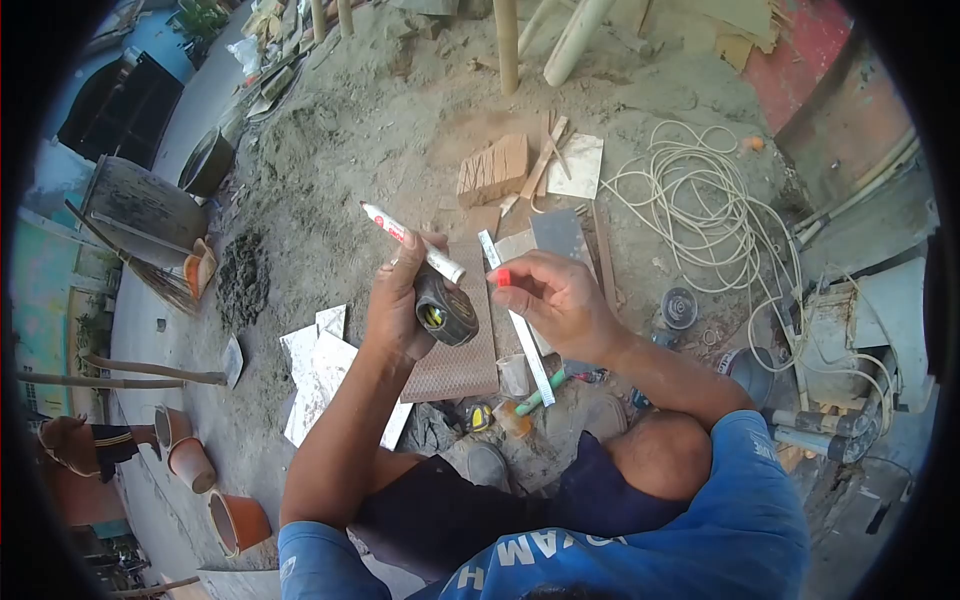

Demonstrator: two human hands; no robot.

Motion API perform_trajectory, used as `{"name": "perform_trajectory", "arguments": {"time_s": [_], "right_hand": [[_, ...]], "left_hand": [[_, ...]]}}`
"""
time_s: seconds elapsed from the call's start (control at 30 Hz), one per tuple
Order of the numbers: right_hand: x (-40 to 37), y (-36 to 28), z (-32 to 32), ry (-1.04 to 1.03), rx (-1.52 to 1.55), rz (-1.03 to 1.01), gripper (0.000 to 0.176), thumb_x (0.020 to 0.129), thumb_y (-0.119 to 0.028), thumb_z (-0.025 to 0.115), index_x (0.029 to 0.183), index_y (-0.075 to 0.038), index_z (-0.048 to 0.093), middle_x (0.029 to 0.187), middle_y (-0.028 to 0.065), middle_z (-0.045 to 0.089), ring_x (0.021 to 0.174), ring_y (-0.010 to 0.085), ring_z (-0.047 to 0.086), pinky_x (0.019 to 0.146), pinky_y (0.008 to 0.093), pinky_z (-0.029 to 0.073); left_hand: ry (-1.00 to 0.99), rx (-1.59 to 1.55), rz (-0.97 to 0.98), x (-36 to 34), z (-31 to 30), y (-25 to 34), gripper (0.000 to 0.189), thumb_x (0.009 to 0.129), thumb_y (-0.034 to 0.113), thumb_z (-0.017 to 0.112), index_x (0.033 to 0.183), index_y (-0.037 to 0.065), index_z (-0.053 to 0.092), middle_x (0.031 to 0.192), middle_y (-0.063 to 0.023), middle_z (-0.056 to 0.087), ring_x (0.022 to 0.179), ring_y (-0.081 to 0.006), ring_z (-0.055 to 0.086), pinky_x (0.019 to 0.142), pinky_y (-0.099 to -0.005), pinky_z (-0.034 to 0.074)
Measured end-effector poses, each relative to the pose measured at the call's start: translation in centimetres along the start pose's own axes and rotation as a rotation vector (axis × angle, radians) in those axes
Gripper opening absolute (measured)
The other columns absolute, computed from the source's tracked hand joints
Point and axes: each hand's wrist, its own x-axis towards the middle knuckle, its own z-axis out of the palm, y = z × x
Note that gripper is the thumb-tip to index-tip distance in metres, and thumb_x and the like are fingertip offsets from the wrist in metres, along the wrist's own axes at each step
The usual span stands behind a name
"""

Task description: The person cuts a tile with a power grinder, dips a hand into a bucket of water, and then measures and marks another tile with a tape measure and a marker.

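My left hand is closed around a white marker with red print, its dark tip pointing up and left. The same hand holds a dark rounded case with a yellow-green spot, which looks like a tape measure. Between the thumb and fingers of my right hand is a small red marker cap, apart from the marker. Below the hands a brown textured tile lies on the ground. A metal ruler lies slantwise under my right hand, which partly hides it.
White tile pieces lie at left, and a brown block stands ahead. A coiled cable spreads at right. Near my feet are a plastic cup and a yellow-black item. Buckets stand at lower left.
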Motion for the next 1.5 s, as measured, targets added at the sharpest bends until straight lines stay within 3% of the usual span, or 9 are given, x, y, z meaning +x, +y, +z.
{"name": "perform_trajectory", "arguments": {"time_s": [0.07,0.7,0.9,1.0,1.07,1.2,1.37,1.43,1.5], "right_hand": [[0.2,-1.1,0.3,0.018,-0.344,-0.27,0.026,0.091,-0.02,0.068,0.1,0.004,0.064,0.088,0.0154,0.061,0.075,0.0269,0.064,0.067,0.0342,0.051],[0.0,-1.9,-0.4,0.108,-0.871,-0.486,0.016,0.087,-0.008,0.066,0.098,0.002,0.059,0.083,0.0132,0.055,0.072,0.0293,0.062,0.063,0.0401,0.051],[0.7,-2.7,-1.5,-0.044,-0.523,-0.293,0.015,0.09,-0.012,0.064,0.097,0.002,0.064,0.079,0.0162,0.06,0.073,0.0313,0.064,0.062,0.0394,0.049],[1.0,-2.4,-2.1,-0.207,-0.3,-0.192,0.022,0.094,-0.017,0.063,0.101,0.003,0.067,0.075,0.0109,0.063,0.068,0.0227,0.063,0.06,0.0346,0.047],[1.0,-2.3,-2.2,-0.337,0.169,0.323,0.028,0.097,-0.022,0.062,0.107,0.003,0.067,0.074,0.003,0.062,0.066,0.0111,0.058,0.059,0.0278,0.046],[1.3,-0.1,-2.3,-0.37,0.401,0.415,0.031,0.098,-0.026,0.062,0.104,0.003,0.067,0.076,-0.0018,0.059,0.068,0.0044,0.053,0.06,0.0224,0.045],[1.5,-1.3,0.2,0.094,0.147,0.034,0.026,0.094,-0.016,0.068,0.113,0.001,0.061,0.08,0.0041,0.066,0.073,0.0054,0.062,0.063,0.0229,0.051],[1.4,-0.2,0.3,0.082,0.186,-0.097,0.029,0.091,-0.01,0.07,0.116,-0.001,0.059,0.086,0.0081,0.068,0.074,0.0084,0.066,0.064,0.0252,0.053],[1.1,0.2,-0.2,0.147,-0.253,-0.393,0.03,0.09,-0.009,0.07,0.117,-0.002,0.06,0.088,0.0103,0.068,0.071,0.0123,0.066,0.062,0.027,0.053]], "left_hand": [[0.002,0.012,0.004,-0.2,0.9,-0.1,0.046,0.093,0.049,0.061,0.109,0.006,0.058,0.08,-0.0075,0.063,0.066,-0.0165,0.064,0.057,-0.0313,0.055],[-0.153,-0.032,0.152,-1.3,3.9,-1.2,0.025,0.096,0.025,0.064,0.109,0.005,0.06,0.106,-0.0133,0.068,0.078,-0.0153,0.063,0.071,-0.03,0.055],[-0.213,0.011,0.196,-1.7,3.7,-0.8,0.023,0.095,0.025,0.065,0.107,0.006,0.06,0.101,-0.0132,0.068,0.076,-0.0155,0.064,0.071,-0.0291,0.055],[-0.217,0.07,0.188,-1.9,3.4,-0.7,0.023,0.095,0.025,0.065,0.107,0.006,0.061,0.098,-0.0119,0.067,0.076,-0.0148,0.063,0.069,-0.0282,0.055],[-0.217,0.091,0.182,-1.9,3.3,-0.8,0.023,0.095,0.025,0.066,0.106,0.005,0.061,0.097,-0.0113,0.067,0.075,-0.0143,0.063,0.069,-0.0278,0.055],[-0.144,0.144,0.178,-1.2,3.2,-1.0,0.027,0.095,0.027,0.066,0.107,0.003,0.06,0.098,-0.0112,0.067,0.075,-0.0135,0.063,0.067,-0.0281,0.054],[-0.011,0.023,0.206,-0.9,5.1,-0.3,0.03,0.095,0.028,0.065,0.107,0.0,0.062,0.095,-0.0102,0.067,0.075,-0.0131,0.062,0.066,-0.0278,0.054],[0.026,-0.005,0.194,-1.1,5.6,-0.1,0.031,0.095,0.029,0.065,0.106,0.0,0.063,0.086,-0.0088,0.066,0.071,-0.0124,0.061,0.064,-0.0273,0.053],[-0.019,0.073,0.19,-1.3,4.9,0.2,0.032,0.095,0.029,0.066,0.107,0.0,0.064,0.082,-0.0082,0.066,0.069,-0.0125,0.061,0.063,-0.0269,0.051]]}}
